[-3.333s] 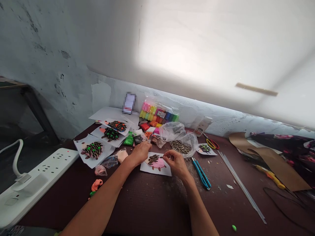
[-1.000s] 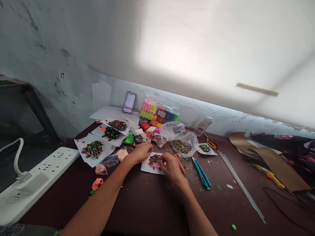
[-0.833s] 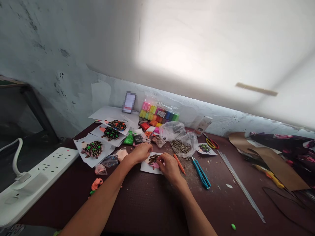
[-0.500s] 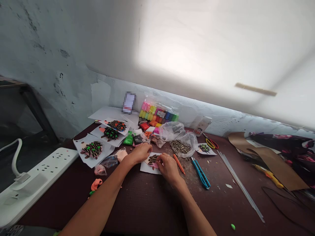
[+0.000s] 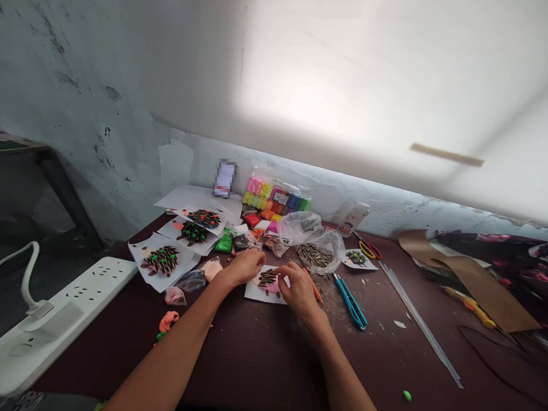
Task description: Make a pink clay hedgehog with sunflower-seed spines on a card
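Observation:
A small white card (image 5: 261, 294) lies on the dark table, bearing a pink clay shape (image 5: 273, 287) with striped sunflower seeds (image 5: 267, 277) stuck in rows. My left hand (image 5: 246, 266) rests at the card's upper left edge, its fingers curled together; what they hold, if anything, is hidden. Over the right side of the card, my right hand (image 5: 296, 289) has thumb and forefinger in a pinch close to the seeds. Whatever sits between those fingertips is too small to make out. An open plastic bag of sunflower seeds (image 5: 314, 255) is behind my right hand.
Finished seed hedgehogs on paper (image 5: 160, 261) lie at left, near a power strip (image 5: 89, 302). Coloured clay packs (image 5: 276, 197) lean at the back. An orange pen (image 5: 317, 292), blue cutter (image 5: 350, 302), scissors (image 5: 369, 249) and clear sticks (image 5: 422, 325) lie to the right.
My right hand has shifted slightly right and drawn back, uncovering more of the pink clay and seeds. My left hand stays in place.

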Available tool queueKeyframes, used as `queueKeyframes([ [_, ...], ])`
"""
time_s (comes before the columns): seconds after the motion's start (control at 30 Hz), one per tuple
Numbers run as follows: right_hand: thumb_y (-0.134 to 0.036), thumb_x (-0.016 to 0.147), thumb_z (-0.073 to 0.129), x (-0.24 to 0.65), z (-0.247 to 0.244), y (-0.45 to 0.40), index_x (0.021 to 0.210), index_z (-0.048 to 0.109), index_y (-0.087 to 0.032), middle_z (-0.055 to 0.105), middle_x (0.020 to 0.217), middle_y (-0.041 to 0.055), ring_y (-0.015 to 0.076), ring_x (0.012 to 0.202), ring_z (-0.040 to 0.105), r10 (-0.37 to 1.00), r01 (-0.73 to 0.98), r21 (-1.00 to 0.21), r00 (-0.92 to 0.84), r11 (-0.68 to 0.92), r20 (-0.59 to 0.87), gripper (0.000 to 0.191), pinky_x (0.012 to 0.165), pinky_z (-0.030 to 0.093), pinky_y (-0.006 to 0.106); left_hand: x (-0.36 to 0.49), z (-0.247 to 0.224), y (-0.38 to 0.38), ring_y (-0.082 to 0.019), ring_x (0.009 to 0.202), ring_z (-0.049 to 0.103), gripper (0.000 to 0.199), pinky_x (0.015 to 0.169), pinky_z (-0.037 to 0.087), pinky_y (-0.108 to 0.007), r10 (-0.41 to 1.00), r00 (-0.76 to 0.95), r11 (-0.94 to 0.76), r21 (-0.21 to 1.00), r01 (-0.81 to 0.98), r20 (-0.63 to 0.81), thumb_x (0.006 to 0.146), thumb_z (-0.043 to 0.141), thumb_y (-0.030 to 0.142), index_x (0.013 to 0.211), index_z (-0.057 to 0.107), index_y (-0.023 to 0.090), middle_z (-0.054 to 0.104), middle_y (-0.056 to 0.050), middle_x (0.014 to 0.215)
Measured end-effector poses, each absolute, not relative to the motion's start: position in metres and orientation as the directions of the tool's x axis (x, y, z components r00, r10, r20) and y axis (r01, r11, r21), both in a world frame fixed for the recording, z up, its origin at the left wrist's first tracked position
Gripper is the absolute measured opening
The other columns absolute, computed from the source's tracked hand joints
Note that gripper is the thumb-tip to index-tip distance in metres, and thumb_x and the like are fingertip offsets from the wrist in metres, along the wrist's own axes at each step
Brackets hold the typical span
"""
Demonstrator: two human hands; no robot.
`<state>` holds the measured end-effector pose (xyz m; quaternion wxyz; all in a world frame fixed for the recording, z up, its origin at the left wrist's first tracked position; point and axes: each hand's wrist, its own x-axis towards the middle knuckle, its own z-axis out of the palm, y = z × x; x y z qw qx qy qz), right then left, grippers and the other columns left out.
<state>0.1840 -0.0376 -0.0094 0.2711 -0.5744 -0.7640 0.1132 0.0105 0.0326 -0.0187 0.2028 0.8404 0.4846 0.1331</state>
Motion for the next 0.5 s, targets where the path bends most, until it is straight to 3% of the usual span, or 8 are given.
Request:
queueKeyframes([
  [0.13, -0.009, 0.08, 0.048, 0.1833, -0.0104, -0.0377, 0.099, 0.072, -0.026, 0.059, 0.085, 0.0021, 0.0127, 0.075, 0.056, 0.938, 0.801, -0.497, -0.228, 0.332, 0.259, 0.035, 0.068, 0.041, 0.022, 0.0104, -0.0206, 0.034, -0.02, 0.095, 0.059, 0.022, 0.081, 0.044, -0.027, 0.867, 0.497, -0.449, 0.475, 0.757, 0.028, 0.075, 0.049, 0.009, 0.089, 0.063, 0.018, 0.065, -0.006, 0.095],
  [0.5, -0.009, 0.079, 0.048, 0.1814, -0.008, -0.0394, 0.097, 0.073, -0.026, 0.059, 0.085, 0.0021, 0.0135, 0.076, 0.056, 0.948, 0.821, -0.479, -0.232, 0.312, 0.219, 0.035, 0.069, 0.041, 0.023, 0.0105, -0.0193, 0.0332, -0.02, 0.094, 0.059, 0.022, 0.08, 0.045, -0.027, 0.866, 0.5, -0.45, 0.476, 0.755, 0.025, 0.074, 0.049, 0.009, 0.089, 0.063, 0.018, 0.065, -0.006, 0.095],
])
